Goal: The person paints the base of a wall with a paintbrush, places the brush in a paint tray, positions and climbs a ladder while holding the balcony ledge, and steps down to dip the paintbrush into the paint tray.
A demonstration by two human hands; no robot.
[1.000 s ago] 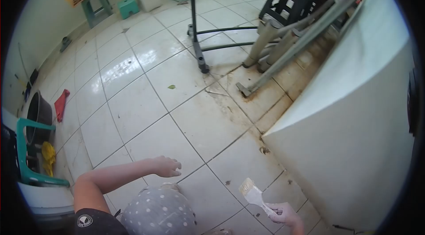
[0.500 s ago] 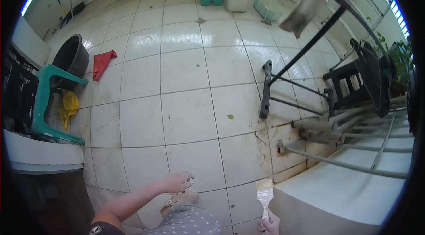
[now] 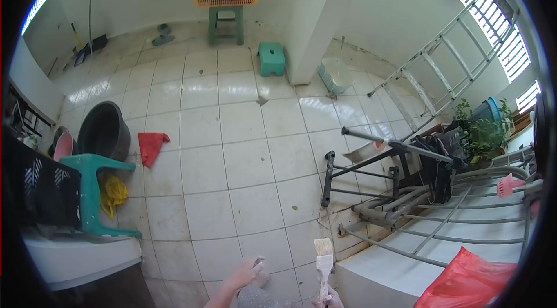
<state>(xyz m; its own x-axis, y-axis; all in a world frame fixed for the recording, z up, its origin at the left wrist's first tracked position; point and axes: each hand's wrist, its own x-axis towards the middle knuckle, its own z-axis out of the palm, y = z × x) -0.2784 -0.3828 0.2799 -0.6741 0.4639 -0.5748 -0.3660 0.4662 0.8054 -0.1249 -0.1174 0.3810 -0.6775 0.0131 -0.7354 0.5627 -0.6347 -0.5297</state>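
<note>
At the bottom of the view, my right hand (image 3: 329,299) is closed round the handle of a flat paintbrush (image 3: 325,267). The brush stands upright in view with its pale bristles up, and its ferrule and handle look smeared with white. My left hand (image 3: 246,271) is to its left, just in front of my knee in dotted cloth. Its fingers are loosely bent and slightly apart, with no object that I can make out in them. White marks show on its fingertips.
White floor tiles (image 3: 249,169) stretch ahead. Right: a toppled black metal frame (image 3: 360,173), grey metal railings (image 3: 418,221), a red plastic bag (image 3: 464,282) and a ladder (image 3: 441,73). Left: a teal stool (image 3: 90,192), a black tub (image 3: 104,131), a red cloth (image 3: 152,147) and a yellow bag (image 3: 114,195).
The view has tilted up, bringing the laundry basket, ladder and red bag into sight. Both hands now sit lower in view. The paintbrush stays in my right hand.
</note>
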